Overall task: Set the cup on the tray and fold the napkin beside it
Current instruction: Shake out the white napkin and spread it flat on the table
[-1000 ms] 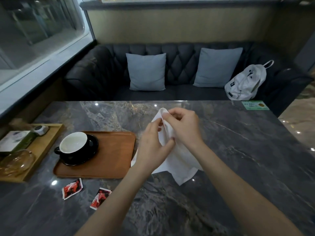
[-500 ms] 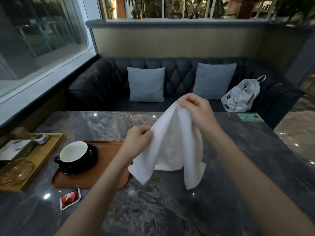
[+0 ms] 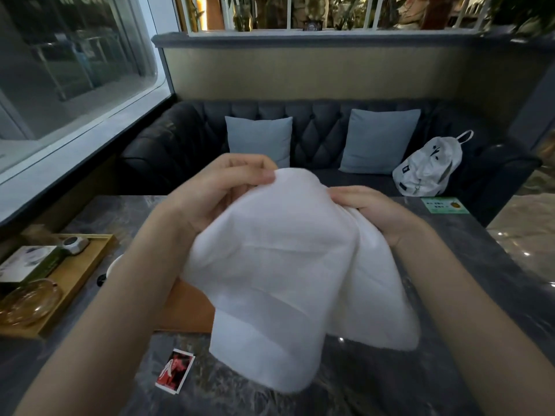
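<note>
A white cloth napkin [image 3: 285, 280] hangs in the air over the dark marble table [image 3: 468, 265], spread between both hands. My left hand [image 3: 219, 193] pinches its top edge at the upper left. My right hand [image 3: 375, 214] grips the top edge at the right, lower than the left. The brown wooden tray [image 3: 186, 310] lies behind my left forearm and the napkin, mostly hidden. Only a sliver of the white cup's rim [image 3: 112, 265] with its dark saucer shows past my left forearm, on the tray's left end.
A lighter wooden tray [image 3: 90, 265] at the table's left edge holds a box, a small round device and an amber glass dish [image 3: 27, 304]. A red sachet [image 3: 175, 367] lies near the front. A dark sofa with two cushions and a white backpack [image 3: 429, 166] stands behind.
Both hands raised the napkin off the table and drew apart, spreading it wide. The view tilted up, and the napkin and left forearm now cover the cup and most of the tray.
</note>
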Demonstrator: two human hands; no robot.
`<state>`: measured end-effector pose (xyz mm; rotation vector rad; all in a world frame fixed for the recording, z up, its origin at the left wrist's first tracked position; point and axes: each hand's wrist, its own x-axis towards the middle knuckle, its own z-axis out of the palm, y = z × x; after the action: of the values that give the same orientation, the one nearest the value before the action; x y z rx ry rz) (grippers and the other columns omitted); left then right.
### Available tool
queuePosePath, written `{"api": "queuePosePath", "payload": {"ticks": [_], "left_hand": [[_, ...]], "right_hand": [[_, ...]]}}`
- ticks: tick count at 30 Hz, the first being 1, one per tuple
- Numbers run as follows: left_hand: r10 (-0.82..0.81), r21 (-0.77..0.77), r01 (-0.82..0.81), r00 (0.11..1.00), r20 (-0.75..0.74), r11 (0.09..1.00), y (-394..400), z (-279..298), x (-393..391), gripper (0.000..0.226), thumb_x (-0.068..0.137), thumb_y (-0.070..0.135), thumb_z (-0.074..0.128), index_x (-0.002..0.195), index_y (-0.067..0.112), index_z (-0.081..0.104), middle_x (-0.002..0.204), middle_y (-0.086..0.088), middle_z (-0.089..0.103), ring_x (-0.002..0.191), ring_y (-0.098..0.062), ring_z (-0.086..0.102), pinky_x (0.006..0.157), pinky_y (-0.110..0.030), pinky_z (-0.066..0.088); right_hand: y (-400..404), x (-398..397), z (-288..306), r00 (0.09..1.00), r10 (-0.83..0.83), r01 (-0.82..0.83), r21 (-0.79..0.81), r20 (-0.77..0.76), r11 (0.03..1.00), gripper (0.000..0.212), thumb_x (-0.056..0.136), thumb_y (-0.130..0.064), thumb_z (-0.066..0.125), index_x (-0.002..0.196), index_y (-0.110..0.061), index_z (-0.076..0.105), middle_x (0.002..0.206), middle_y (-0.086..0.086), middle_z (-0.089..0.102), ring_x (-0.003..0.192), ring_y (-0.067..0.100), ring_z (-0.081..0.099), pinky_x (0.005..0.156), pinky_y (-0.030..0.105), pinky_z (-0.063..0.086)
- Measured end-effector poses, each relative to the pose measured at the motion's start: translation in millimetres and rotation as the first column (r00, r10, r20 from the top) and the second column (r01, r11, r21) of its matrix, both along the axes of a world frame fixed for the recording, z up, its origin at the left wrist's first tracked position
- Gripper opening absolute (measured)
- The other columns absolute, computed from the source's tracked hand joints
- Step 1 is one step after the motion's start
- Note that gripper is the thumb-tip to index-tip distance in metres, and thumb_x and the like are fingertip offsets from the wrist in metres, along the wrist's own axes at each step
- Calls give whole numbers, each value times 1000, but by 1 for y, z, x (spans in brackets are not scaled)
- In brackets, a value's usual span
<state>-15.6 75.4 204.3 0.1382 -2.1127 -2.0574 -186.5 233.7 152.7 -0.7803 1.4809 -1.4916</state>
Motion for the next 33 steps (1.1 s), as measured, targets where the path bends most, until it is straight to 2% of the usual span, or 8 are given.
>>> {"api": "queuePosePath", "payload": {"ticks": [4, 6, 9, 15, 23, 27, 31, 33], "left_hand": [[6, 63, -8, 999, 32, 998, -14, -11, -10, 8, 70, 5, 66, 73, 12, 69, 64, 0, 68, 58, -9, 64, 57, -19, 53], [136, -146, -113, 977, 163, 983, -28, -34, -22, 9, 79, 8, 64, 76, 14, 70, 68, 1, 68, 64, -8, 64, 64, -21, 53], [319, -541, -107, 894, 314, 834, -47, -86, -38, 6, 83, 18, 65, 78, 17, 68, 72, 4, 64, 71, -11, 60, 68, -23, 46], [372, -745, 52, 843, 390, 665, -46, -165, -60, 11, 84, 18, 63, 87, 8, 68, 76, 0, 58, 70, -13, 53, 56, -17, 37], [561, -944, -140, 826, 55, 299, -21, -223, -93, 31, 85, 13, 55, 115, 9, 60, 119, -13, 59, 112, -33, 51, 86, -41, 41], [472, -903, -201, 881, 2, 380, 35, -266, -87, 46, 87, 27, 35, 125, 6, 51, 132, -15, 54, 121, -33, 52, 98, -47, 43], [436, -814, -1, 845, 310, 580, 78, -308, -72, 70, 86, 54, -7, 145, 15, -7, 152, 5, -13, 139, -14, -17, 113, -35, -9], [428, -798, 59, 819, 382, 600, 86, -325, -68, 74, 79, 59, -20, 139, 16, -19, 150, 4, -20, 135, -14, -26, 114, -37, -12]], "right_hand": [[-5, 5, -16, 938, 61, -78, 35, 340, 996, 23, 73, -17, 57, 84, -10, 76, 82, 5, 74, 77, 16, 70, 71, 25, 57], [-12, -1, -38, 926, -43, -25, 174, 375, 984, 26, 76, -17, 61, 96, -4, 72, 89, 10, 73, 83, 22, 68, 78, 31, 55], [-16, -13, -76, 966, -227, 172, 348, 124, 922, 15, 88, -15, 57, 94, -4, 66, 84, 12, 67, 74, 21, 62, 66, 28, 51], [-12, -28, -128, 837, -68, 295, 344, -544, 891, 32, 89, -14, 54, 58, -19, 47, 59, -5, 46, 54, 6, 40, 43, 10, 32], [-20, -55, -171, 738, -64, 399, 359, -671, 844, 31, 89, -21, 55, 59, -22, 45, 60, -4, 48, 67, 18, 46, 57, 32, 33], [-29, -63, -183, 729, -106, 423, 324, -676, 846, 22, 89, -23, 55, 68, -20, 54, 64, -5, 54, 69, 18, 51, 60, 31, 36], [-36, -71, -193, 751, -133, 437, 336, -647, 834, 21, 88, -25, 55, 78, -8, 63, 77, 8, 65, 74, 24, 58, 66, 37, 45], [-36, -74, -194, 798, -145, 414, 359, -585, 836, 20, 88, -23, 57, 88, -4, 65, 85, 11, 66, 80, 23, 58, 73, 37, 46]]}}
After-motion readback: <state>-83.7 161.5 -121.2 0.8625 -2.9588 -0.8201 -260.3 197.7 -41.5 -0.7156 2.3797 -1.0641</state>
